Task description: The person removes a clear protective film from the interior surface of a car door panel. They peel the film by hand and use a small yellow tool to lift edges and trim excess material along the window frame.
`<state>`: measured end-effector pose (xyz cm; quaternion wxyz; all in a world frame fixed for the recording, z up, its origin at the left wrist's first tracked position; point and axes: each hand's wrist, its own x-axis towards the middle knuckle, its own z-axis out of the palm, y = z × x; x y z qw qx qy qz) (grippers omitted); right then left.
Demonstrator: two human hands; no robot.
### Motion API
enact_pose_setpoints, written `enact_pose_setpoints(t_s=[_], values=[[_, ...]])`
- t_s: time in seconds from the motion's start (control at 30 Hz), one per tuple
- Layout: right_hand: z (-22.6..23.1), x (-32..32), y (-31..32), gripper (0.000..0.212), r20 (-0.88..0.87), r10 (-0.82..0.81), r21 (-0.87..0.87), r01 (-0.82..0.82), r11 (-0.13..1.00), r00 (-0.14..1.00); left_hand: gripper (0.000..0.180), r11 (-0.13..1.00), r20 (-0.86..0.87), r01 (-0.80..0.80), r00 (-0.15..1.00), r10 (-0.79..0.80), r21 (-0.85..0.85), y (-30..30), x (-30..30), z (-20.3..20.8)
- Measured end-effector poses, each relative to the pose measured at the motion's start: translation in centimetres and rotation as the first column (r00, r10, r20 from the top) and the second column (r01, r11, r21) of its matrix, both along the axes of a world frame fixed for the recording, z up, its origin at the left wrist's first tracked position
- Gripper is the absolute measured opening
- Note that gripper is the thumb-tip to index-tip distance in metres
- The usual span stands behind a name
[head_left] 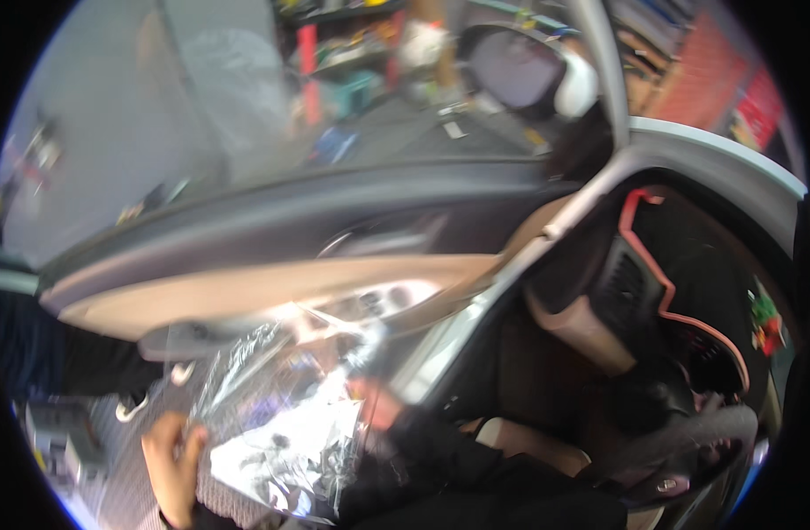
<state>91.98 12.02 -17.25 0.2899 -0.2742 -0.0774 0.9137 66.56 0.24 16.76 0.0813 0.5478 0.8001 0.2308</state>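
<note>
- A clear, crinkled plastic bag (pixel 239 360) spreads between the two hands, in front of the beige-and-black inner panel of a car door (pixel 246 291); a bright white, flat-looking item (pixel 268 450) shows through the film.
- The bare left hand (pixel 173 464) is at the bag's left edge, thumb and forefinger curled close together; whether they truly pinch the film, I cannot tell.
- The bare right hand (pixel 380 405), dark-sleeved and smeared by motion, is at the bag's right side; its grip cannot be told either.
- Possible trouble: slick film could slide from a light hold, spilling the item toward the floor; uneven pulling could split it; a loose fold might snag on the door panel (it lies just behind the film).
- Writing: dark marks on the white item are too blurred to read. The dark steering wheel (pixel 732 442) bears a small pale emblem (pixel 673 485) at its hub, with no legible lettering.
</note>
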Motion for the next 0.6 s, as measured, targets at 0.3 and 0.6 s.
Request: enact_pose_setpoints(t_s=[0.3, 0.6], values=[[4.4, 1.2, 1.5, 0.017, -0.029, 0.106, 0.058, -0.104, 0.993, 0.994, 0.024, 0.942, -0.234, -0.225, 0.958, 0.167, -0.249, -12.8, -24.5, -12.6], [5.2, 1.1, 1.5, 0.018, -0.088, 0.124, 0.063, -0.119, 0.991, 0.988, 0.032, 0.611, -0.684, -0.775, 0.533, 0.498, -0.159, -23.9, -34.3, -18.7]])
